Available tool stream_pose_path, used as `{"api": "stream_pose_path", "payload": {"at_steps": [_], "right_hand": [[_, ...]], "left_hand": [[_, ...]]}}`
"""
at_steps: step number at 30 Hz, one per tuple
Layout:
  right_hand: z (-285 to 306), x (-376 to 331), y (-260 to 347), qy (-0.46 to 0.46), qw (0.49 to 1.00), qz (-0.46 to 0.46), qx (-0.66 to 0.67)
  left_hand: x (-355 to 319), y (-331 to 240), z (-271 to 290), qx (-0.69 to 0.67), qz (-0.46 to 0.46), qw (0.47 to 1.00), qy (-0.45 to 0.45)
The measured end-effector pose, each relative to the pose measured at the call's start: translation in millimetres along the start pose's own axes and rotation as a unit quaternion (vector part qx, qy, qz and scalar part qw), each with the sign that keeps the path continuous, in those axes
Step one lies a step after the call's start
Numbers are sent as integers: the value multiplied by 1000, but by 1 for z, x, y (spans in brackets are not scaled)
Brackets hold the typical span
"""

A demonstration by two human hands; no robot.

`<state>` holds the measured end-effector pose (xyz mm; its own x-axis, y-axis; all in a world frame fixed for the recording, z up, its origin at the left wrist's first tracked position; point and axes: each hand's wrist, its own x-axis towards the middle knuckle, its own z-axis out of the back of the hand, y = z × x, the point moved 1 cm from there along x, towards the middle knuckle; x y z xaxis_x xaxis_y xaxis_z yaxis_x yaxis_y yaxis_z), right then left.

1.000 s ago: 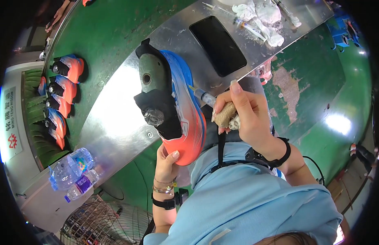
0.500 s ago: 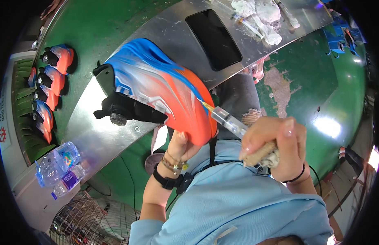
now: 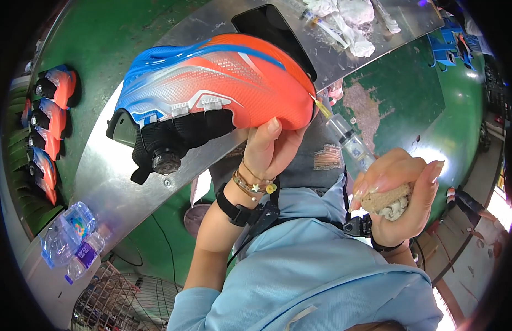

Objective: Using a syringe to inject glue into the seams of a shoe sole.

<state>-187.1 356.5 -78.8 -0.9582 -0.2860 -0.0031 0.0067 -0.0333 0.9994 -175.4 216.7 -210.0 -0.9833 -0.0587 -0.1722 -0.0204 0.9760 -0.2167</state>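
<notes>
A blue, white and orange-red sports shoe (image 3: 223, 88) with a black collar and a round black dial lies tilted on its side. My left hand (image 3: 270, 146) grips it at the toe, thumb on the upper, other fingers largely hidden behind. My right hand (image 3: 400, 172) is closed around a clear syringe (image 3: 347, 137) with a yellowish needle tip. That tip touches, or almost touches, the sole edge at the front of the toe. A rough tan pad (image 3: 387, 199) with a whitish wad is also tucked in my right palm.
On the metal table (image 3: 101, 182) lie a black phone (image 3: 272, 25), partly behind the shoe, and white tissues (image 3: 355, 44). Plastic bottles (image 3: 84, 255) stand at left above a wire fan guard (image 3: 126, 303). Similar shoes (image 3: 58, 118) line a green rack. A blue stool (image 3: 446, 55) stands far right.
The shoe has turned so its toe points right, and my left hand has moved up and right with it. The syringe tip has shifted from the side seam to the toe's front edge.
</notes>
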Motion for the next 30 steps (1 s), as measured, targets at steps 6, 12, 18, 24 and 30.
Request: {"api": "stream_pose_path", "payload": {"at_steps": [6,12,18,24,30], "right_hand": [[-2,6,-4,-13,999,-14,-27],[-10,11,-8,-11,999,-3,49],[-13,8,-24,26,994,74,76],[-25,10,-41,15,977,201,76],[-16,15,-47,39,970,235,49]], "left_hand": [[18,3,-6,8,-30,999,16],[31,3,-15,-44,-55,998,0],[28,-17,-58,-76,-34,986,-142],[23,-36,-86,-71,32,970,-231],[31,-35,-99,-52,22,969,-241]]}}
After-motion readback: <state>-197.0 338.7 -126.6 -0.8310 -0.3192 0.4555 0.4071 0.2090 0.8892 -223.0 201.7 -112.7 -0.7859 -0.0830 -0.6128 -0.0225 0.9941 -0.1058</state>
